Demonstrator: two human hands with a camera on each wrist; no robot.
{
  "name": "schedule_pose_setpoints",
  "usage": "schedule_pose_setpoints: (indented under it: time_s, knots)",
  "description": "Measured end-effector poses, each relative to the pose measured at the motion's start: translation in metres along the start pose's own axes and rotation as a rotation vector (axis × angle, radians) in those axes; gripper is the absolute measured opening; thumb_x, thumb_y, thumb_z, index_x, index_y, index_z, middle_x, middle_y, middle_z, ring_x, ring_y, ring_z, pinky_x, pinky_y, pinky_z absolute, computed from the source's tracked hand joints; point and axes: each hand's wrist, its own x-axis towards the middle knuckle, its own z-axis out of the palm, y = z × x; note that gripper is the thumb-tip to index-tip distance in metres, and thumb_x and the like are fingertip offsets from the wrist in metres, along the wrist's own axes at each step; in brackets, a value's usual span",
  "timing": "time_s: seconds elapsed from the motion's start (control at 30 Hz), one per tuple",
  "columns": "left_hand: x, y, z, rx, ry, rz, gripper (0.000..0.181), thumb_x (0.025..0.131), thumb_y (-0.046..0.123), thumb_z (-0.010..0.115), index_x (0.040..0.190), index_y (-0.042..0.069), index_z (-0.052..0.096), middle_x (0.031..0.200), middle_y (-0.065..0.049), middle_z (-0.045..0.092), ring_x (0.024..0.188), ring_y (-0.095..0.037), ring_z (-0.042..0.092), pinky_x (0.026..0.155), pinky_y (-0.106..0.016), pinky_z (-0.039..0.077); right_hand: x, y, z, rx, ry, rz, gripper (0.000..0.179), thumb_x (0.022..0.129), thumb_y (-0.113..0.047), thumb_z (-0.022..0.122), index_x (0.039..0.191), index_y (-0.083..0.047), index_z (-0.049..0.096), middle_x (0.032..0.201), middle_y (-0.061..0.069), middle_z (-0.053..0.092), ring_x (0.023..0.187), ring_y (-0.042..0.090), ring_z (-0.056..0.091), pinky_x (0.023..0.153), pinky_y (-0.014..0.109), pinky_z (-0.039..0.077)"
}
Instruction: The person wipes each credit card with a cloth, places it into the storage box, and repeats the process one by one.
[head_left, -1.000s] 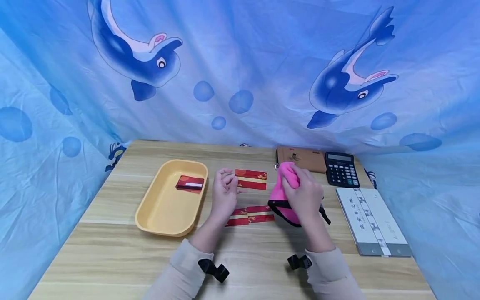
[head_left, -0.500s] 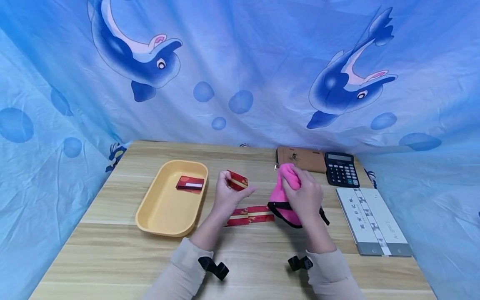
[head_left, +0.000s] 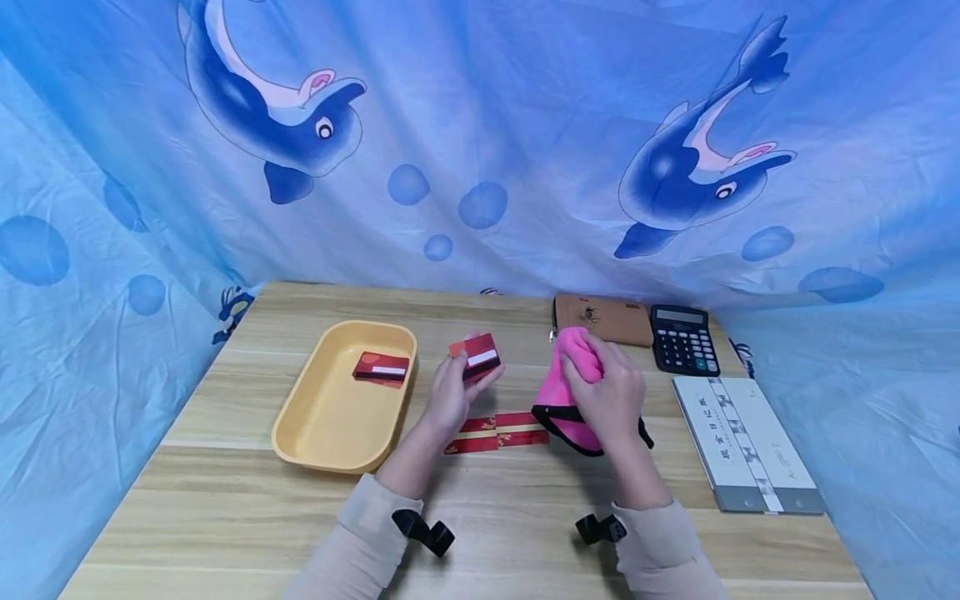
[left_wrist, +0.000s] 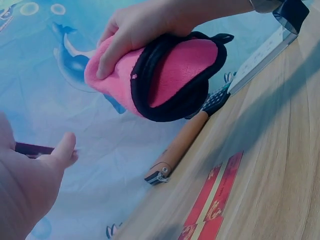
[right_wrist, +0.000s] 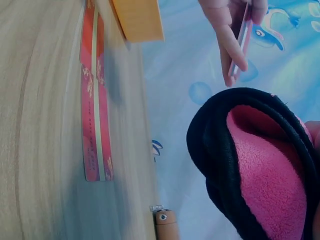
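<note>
In the head view my left hand [head_left: 448, 392] holds a red card [head_left: 477, 357] between thumb and fingers, with a black stripe and white strip facing up. My right hand [head_left: 613, 387] grips a pink plush cloth pouch or mitt with black trim [head_left: 557, 385] by its gathered end. The left wrist view shows the mitt's black-edged opening [left_wrist: 175, 80] hanging above the table. Two red cards with gold bands [head_left: 497, 433] lie end to end on the table between my forearms. Another striped red card [head_left: 381, 368] rests inside the yellow tray.
The yellow tray [head_left: 288, 417] sits left of my left hand. Toward the back right are a brown zip wallet [head_left: 618, 321] and a black calculator [head_left: 684, 337]. A white and grey account book [head_left: 750, 446] lies along the right edge. A blue dolphin-print curtain [head_left: 480, 125] hangs behind.
My left hand has turned its red card over, from the gold-banded face to the black-striped face, and brought it closer. The right hand keeps hold of the pink mitt almost in place.
</note>
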Motion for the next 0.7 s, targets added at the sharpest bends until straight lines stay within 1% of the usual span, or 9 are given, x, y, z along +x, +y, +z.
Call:
schedule_pose_setpoints:
  time_s: [0.1,0.17,0.23,0.27,0.33,0.4,0.47,0.53,0.7]
  knots:
    - [0.000,0.000,-0.001,0.176,0.027,0.020,0.049,0.111,0.026,0.029,0.150,-0.001,0.042,0.139,-0.024,0.051,0.120,-0.032,0.060,0.106,-0.035,0.049,0.001,-0.002,-0.001,0.019,0.007,-0.011,0.042,0.079,-0.020,0.086,0.115,0.000,0.075,0.095,0.017,0.074,0.078,0.032,0.070,0.060,0.044,0.054]
    - [0.001,0.000,-0.002,0.284,0.055,0.037,0.048,0.111,0.027,0.031,0.146,-0.001,0.048,0.125,-0.022,0.058,0.106,-0.027,0.060,0.097,-0.034,0.051,0.001,-0.003,-0.001,0.031,0.006,-0.019,0.042,0.079,-0.020,0.085,0.115,0.000,0.075,0.096,0.017,0.074,0.079,0.031,0.070,0.062,0.045,0.055]
    - [0.002,-0.001,-0.004,0.363,0.082,0.050,0.045,0.111,0.027,0.036,0.141,-0.002,0.053,0.115,-0.020,0.063,0.094,-0.022,0.058,0.085,-0.030,0.049,0.000,-0.005,-0.002,0.040,-0.006,-0.021,0.042,0.080,-0.021,0.085,0.116,0.000,0.075,0.099,0.016,0.075,0.083,0.030,0.071,0.065,0.045,0.057]
    - [0.003,-0.002,-0.004,0.368,0.087,0.052,0.043,0.111,0.026,0.040,0.139,-0.002,0.055,0.112,-0.020,0.064,0.090,-0.020,0.057,0.081,-0.028,0.049,0.000,-0.006,-0.002,0.048,-0.008,-0.024,0.042,0.080,-0.021,0.085,0.115,0.000,0.075,0.100,0.016,0.075,0.085,0.030,0.071,0.066,0.046,0.058]
    - [0.005,-0.002,-0.003,0.334,0.100,0.041,0.037,0.108,0.021,0.050,0.135,-0.002,0.059,0.109,-0.018,0.067,0.086,-0.017,0.061,0.078,-0.028,0.055,-0.001,-0.009,-0.001,0.062,-0.017,-0.031,0.042,0.080,-0.021,0.085,0.115,0.000,0.075,0.103,0.016,0.075,0.088,0.030,0.072,0.069,0.047,0.059]
    - [0.006,-0.004,-0.003,0.289,0.133,0.036,0.030,0.103,0.016,0.060,0.127,-0.002,0.065,0.105,-0.015,0.069,0.081,-0.014,0.067,0.076,-0.031,0.061,-0.002,-0.012,0.000,0.082,-0.024,-0.044,0.041,0.080,-0.019,0.085,0.115,0.000,0.075,0.104,0.016,0.075,0.090,0.031,0.072,0.072,0.048,0.060]
    - [0.008,-0.005,-0.002,0.244,0.173,0.027,0.024,0.098,0.011,0.068,0.118,-0.003,0.068,0.102,-0.012,0.068,0.078,-0.014,0.070,0.075,-0.035,0.063,-0.003,-0.015,0.002,0.104,-0.026,-0.069,0.040,0.079,-0.018,0.085,0.113,0.000,0.075,0.103,0.016,0.075,0.089,0.031,0.072,0.072,0.049,0.061]
    - [0.008,-0.006,-0.001,0.210,0.196,0.024,0.023,0.096,0.007,0.070,0.115,-0.007,0.067,0.102,-0.014,0.067,0.079,-0.015,0.072,0.076,-0.038,0.063,-0.004,-0.018,0.004,0.123,-0.030,-0.094,0.039,0.078,-0.017,0.086,0.112,0.000,0.076,0.102,0.016,0.075,0.087,0.031,0.072,0.072,0.049,0.061]
    - [0.006,-0.007,0.001,0.149,0.210,0.016,0.031,0.100,0.001,0.061,0.127,-0.014,0.061,0.115,-0.028,0.065,0.090,-0.028,0.075,0.079,-0.033,0.062,-0.006,-0.023,0.009,0.129,-0.046,-0.127,0.040,0.078,-0.018,0.086,0.113,-0.002,0.075,0.102,0.015,0.075,0.086,0.030,0.073,0.067,0.048,0.061]
